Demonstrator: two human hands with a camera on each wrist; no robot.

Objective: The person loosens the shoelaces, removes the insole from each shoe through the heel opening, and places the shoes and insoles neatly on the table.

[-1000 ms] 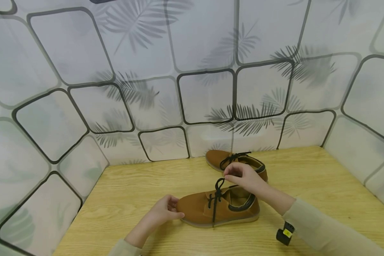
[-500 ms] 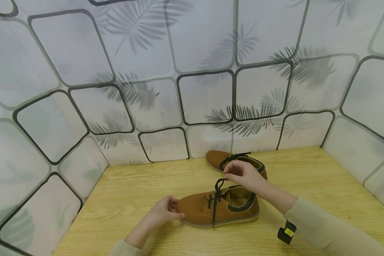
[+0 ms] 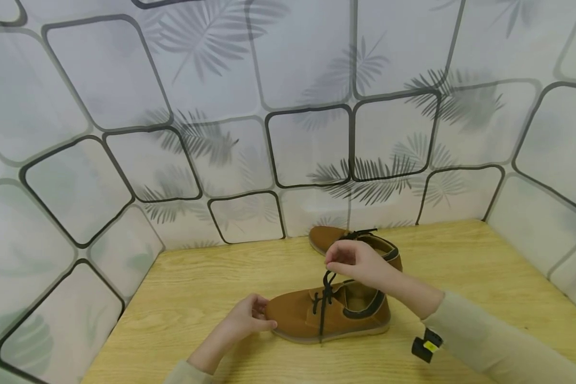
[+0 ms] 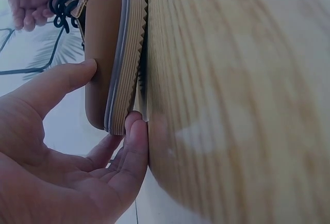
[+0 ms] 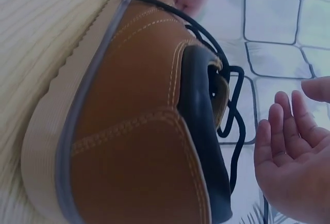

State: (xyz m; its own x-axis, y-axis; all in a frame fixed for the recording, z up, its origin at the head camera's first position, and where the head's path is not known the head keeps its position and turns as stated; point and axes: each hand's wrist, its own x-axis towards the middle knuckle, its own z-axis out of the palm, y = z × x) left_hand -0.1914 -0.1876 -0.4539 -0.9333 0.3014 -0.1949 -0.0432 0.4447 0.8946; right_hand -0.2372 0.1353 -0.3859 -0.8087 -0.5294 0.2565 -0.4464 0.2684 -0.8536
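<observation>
A brown lace-up shoe [image 3: 293, 312] stands on the table, its toe pointing left. My left hand [image 3: 245, 318] grips the toe. In the left wrist view the thumb [image 4: 77, 73] rests on the upper and the fingers [image 4: 135, 136] curl under the sole edge. My right hand [image 3: 360, 262] hovers above the shoe's opening, close to the tied black shoelace [image 5: 238, 87]. Its fingers are loosely bent, and no lace shows between them in the right wrist view. One lace end hangs down the shoe's near side.
A second brown shoe [image 3: 327, 236] with black laces stands behind, partly hidden by the right hand. The wooden table [image 3: 187, 288] meets a patterned wall covering [image 3: 312, 149] at the back and sides. A small black device [image 3: 427, 345] hangs at the right sleeve.
My right hand has shifted slightly left, over the knot, and covers more of the rear shoe's laces. The left hand and the front shoe stay as they were.
</observation>
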